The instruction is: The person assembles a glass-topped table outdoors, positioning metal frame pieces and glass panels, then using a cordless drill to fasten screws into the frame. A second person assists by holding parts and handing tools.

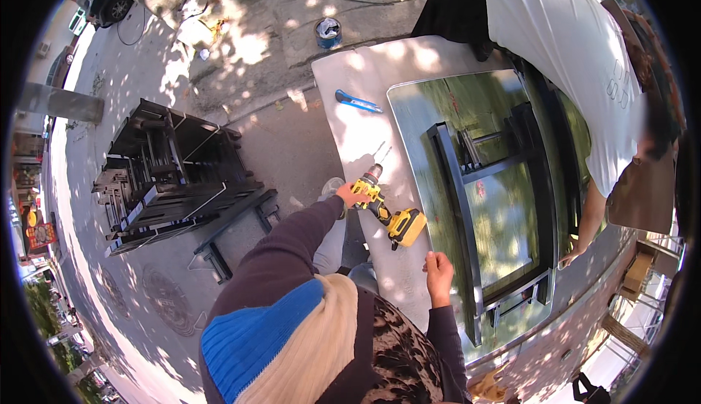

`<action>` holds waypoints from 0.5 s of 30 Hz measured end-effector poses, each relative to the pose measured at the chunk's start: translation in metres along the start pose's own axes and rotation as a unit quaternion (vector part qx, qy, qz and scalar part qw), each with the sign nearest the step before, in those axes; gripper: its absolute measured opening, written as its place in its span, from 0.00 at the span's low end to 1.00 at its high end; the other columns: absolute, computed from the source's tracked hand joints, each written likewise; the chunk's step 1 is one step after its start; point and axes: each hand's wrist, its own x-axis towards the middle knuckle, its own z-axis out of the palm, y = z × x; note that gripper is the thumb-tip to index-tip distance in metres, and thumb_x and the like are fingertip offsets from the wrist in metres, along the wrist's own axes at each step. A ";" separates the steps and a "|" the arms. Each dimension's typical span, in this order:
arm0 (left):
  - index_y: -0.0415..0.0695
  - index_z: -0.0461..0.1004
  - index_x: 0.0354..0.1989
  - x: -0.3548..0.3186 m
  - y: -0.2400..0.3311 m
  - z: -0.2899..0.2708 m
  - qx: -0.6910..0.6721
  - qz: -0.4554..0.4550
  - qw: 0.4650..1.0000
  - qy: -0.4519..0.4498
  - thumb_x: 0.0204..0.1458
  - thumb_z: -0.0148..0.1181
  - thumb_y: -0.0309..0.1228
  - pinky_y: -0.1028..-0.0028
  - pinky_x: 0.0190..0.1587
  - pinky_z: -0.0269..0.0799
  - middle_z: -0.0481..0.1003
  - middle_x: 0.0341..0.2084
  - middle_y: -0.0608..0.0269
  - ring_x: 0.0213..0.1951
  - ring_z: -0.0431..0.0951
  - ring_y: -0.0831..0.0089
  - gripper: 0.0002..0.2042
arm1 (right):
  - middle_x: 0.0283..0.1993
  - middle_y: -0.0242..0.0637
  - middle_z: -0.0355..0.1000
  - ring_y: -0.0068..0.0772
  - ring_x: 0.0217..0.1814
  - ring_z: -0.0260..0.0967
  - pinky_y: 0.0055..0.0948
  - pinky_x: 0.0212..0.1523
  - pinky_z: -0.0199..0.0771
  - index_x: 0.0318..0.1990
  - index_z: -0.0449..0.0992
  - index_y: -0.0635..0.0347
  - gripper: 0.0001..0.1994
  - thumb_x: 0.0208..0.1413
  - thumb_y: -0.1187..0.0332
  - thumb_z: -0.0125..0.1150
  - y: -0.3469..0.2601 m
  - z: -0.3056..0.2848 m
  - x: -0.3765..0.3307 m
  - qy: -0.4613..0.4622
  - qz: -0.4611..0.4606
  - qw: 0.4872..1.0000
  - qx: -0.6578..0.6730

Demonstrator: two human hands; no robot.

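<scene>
My left hand is closed on the head of a yellow and black cordless drill, just behind its chuck. The drill is over the pale covered worktable, with a long thin bit pointing away from me and its battery towards my right. My right hand hovers near the table's near side with its fingers curled in; whatever they may hold is hidden. Beside it lies a glossy green panel with rounded corners, and a black metal frame rests on that panel.
A blue utility knife lies on the table. Across at the right, a co-worker in a white shirt leans in, one hand at the panels. Black metal frames are stacked on the ground at left. A blue tin stands beyond.
</scene>
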 end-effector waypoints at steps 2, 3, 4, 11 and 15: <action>0.37 0.68 0.49 0.025 -0.022 0.010 0.059 0.024 0.998 0.001 0.32 0.73 0.45 0.70 0.43 0.72 0.75 0.38 0.52 0.39 0.77 0.65 0.36 | 0.19 0.34 0.68 0.23 0.22 0.65 0.25 0.26 0.66 0.30 0.72 0.66 0.14 0.59 0.62 0.53 -0.034 0.012 0.038 -0.007 -0.032 0.999 -0.008; 0.36 0.69 0.49 0.029 -0.015 0.016 0.077 0.015 0.997 -0.026 0.33 0.73 0.45 0.71 0.46 0.70 0.74 0.38 0.52 0.39 0.76 0.66 0.35 | 0.20 0.34 0.68 0.22 0.22 0.64 0.25 0.27 0.66 0.31 0.73 0.66 0.14 0.59 0.62 0.53 -0.055 0.022 0.056 0.000 -0.039 0.999 -0.013; 0.37 0.68 0.50 0.025 0.002 0.021 0.209 0.034 0.977 -0.005 0.35 0.71 0.46 0.70 0.46 0.70 0.74 0.36 0.52 0.39 0.76 0.64 0.34 | 0.20 0.33 0.68 0.21 0.23 0.63 0.23 0.27 0.65 0.31 0.72 0.66 0.13 0.59 0.63 0.53 -0.079 0.033 0.074 0.018 -0.035 0.999 -0.013; 0.38 0.70 0.48 0.091 0.061 -0.105 0.213 0.077 0.897 -0.380 0.44 0.63 0.45 0.66 0.45 0.70 0.75 0.37 0.48 0.41 0.76 0.57 0.27 | 0.26 0.32 0.69 0.20 0.26 0.65 0.21 0.28 0.65 0.46 0.70 0.65 0.12 0.58 0.68 0.52 -0.180 0.213 0.218 -0.010 0.069 0.993 0.096; 0.40 0.72 0.39 0.196 0.103 -0.260 0.189 0.057 0.974 -0.109 0.46 0.62 0.38 0.70 0.38 0.73 0.78 0.29 0.56 0.33 0.79 0.67 0.16 | 0.37 0.38 0.71 0.26 0.34 0.69 0.25 0.34 0.70 0.53 0.66 0.63 0.18 0.56 0.67 0.55 -0.279 0.282 0.264 -0.062 -0.006 0.995 0.076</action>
